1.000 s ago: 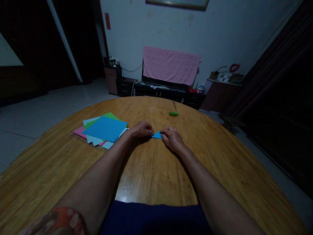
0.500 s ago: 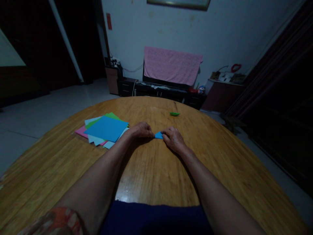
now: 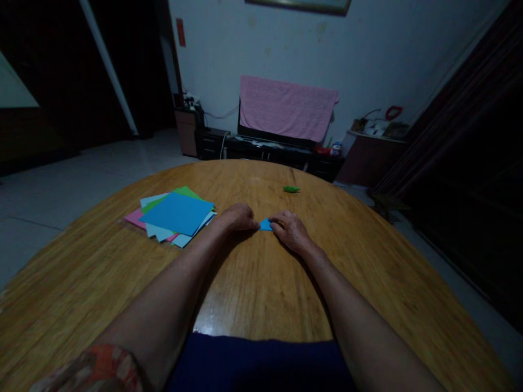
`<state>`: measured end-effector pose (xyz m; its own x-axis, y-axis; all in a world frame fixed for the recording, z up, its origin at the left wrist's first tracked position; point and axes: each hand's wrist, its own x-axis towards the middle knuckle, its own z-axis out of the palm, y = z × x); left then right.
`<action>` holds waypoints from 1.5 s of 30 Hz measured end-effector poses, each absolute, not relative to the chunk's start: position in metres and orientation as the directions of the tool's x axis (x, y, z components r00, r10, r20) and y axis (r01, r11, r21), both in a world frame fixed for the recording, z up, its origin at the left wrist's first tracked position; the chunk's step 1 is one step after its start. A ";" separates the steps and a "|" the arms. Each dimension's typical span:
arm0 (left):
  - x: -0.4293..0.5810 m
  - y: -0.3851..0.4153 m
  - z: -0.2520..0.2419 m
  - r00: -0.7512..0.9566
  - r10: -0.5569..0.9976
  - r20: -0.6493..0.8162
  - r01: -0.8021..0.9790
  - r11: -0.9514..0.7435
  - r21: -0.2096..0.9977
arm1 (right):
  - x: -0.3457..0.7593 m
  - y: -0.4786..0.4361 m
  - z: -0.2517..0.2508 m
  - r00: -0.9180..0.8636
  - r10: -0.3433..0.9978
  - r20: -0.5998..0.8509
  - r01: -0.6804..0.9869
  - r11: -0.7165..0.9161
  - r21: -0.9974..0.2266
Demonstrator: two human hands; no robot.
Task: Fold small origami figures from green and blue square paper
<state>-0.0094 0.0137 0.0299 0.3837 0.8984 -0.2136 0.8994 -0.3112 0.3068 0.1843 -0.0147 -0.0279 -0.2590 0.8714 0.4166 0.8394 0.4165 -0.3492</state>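
A small folded piece of blue paper (image 3: 265,225) lies on the wooden table (image 3: 261,288) between my hands. At its left corner is my left hand (image 3: 242,217), fingers curled and thumb tip pressed to the paper. From the other side my right hand (image 3: 289,228) grips the right part, its fingers bent over the paper and covering that end. Only the middle of the folded blue piece shows.
Left of my hands lies a loose stack of coloured paper sheets (image 3: 177,213), a blue one on top. A small green folded paper shape (image 3: 291,189) sits farther back on the table. Beyond stands a television under a pink towel (image 3: 286,108).
Both hands stay on the blue paper at nearly the same spot. My left thumb has shifted very slightly at the left corner. The view has tilted a little.
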 end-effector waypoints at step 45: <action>-0.014 0.018 -0.001 0.670 0.741 0.047 0.712 -0.659 0.240 | 0.186 -0.029 -0.020 -0.207 0.890 0.407 0.866 0.360 -0.346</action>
<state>-0.0138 0.0175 -0.0014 0.6699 0.7409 0.0467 0.7125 -0.6593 0.2400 0.1863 -0.0287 -0.0202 -0.2067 0.8896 0.4074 0.8663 0.3599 -0.3464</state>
